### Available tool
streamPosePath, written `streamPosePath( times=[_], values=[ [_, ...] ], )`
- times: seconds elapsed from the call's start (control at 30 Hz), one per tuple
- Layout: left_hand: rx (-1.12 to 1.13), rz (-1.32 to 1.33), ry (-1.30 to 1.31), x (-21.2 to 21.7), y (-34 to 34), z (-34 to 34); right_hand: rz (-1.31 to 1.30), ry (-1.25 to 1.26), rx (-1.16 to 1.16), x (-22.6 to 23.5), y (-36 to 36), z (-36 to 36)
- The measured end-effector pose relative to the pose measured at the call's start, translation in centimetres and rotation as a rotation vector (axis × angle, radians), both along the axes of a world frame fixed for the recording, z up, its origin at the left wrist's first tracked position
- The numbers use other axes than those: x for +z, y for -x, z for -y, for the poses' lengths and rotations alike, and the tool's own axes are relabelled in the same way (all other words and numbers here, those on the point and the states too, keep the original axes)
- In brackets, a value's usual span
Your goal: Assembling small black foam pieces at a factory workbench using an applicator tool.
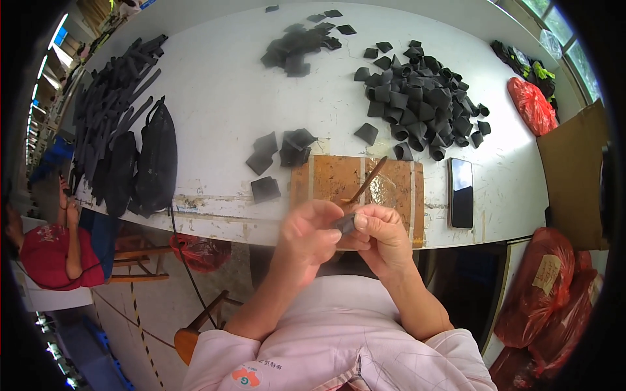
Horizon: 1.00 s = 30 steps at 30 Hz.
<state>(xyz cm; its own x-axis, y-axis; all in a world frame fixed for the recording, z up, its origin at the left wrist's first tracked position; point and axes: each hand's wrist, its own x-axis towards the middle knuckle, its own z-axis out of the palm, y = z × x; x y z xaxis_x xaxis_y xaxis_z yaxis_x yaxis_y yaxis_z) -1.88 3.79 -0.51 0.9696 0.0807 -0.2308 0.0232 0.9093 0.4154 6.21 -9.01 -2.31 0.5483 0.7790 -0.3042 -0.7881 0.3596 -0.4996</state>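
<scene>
At table edge [218, 233], left hand [306, 236] facing right hand [386, 240], pinching black piece [345, 224]

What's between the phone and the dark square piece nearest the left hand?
Head view: a brown board, with a thin brown stick-like thing over it; white tabletop either side.

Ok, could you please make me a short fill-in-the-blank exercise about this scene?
1. The dark piece is held between the left hand and the ____ hand.
2. The brown board lies to the ____ of the phone.
3. The tabletop is coloured ____.

Missing words: right; left; white.
</scene>
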Motion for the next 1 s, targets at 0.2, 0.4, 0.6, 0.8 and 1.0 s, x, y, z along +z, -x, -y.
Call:
streamPosePath(
  times=[0.2, 0.4, 0.6, 0.8, 1.0],
  values=[
    [0.434, -0.127, -0.646, 1.7, -1.8, 2.3, 0.188, -0.007, 0.023, 3.2, -0.3, 0.2],
    [-0.173, 0.275, 0.532, 4.0, -4.6, -0.7, 0.827, 0.259, -0.077, 8.6, -4.3, -0.5],
    [-0.129, 0.183, 0.304, 0.6, -5.5, -1.2, 0.525, 0.047, 0.155, 4.2, -6.7, -0.9],
    [-0.088, 0.072, 0.328, 2.4, -6.0, -1.5, 0.642, 0.127, 0.109, 4.8, -7.3, -1.4],
    [0.086, 0.164, -0.069, 1.4, -5.0, 0.0, 0.622, 0.074, 0.199, 3.7, -6.9, -1.1]
  ],
)
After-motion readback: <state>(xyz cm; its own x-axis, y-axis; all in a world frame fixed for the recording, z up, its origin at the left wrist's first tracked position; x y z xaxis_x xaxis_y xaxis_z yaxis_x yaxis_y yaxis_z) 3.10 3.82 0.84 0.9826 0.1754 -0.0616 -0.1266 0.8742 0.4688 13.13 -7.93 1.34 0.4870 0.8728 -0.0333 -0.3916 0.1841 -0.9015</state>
